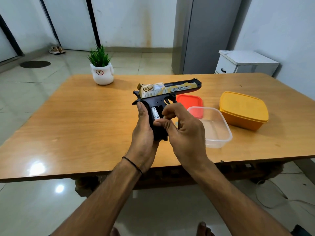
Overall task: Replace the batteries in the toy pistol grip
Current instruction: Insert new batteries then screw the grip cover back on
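A black and gold toy pistol [170,90] is held above the wooden table [81,126], barrel pointing right. My left hand [144,132] grips the black grip from behind. The grip's side is uncovered and a white battery [154,114] lies in the compartment. My right hand [183,132] is at the compartment, its thumb and curled fingers pinching at the battery's lower end. The rest of the compartment is hidden behind my right fingers.
A clear plastic box [219,133] stands on the table right of my hands, with a red lid [189,101] behind it. A yellow lidded box [243,109] lies further right. A potted plant [102,68] stands at the back left.
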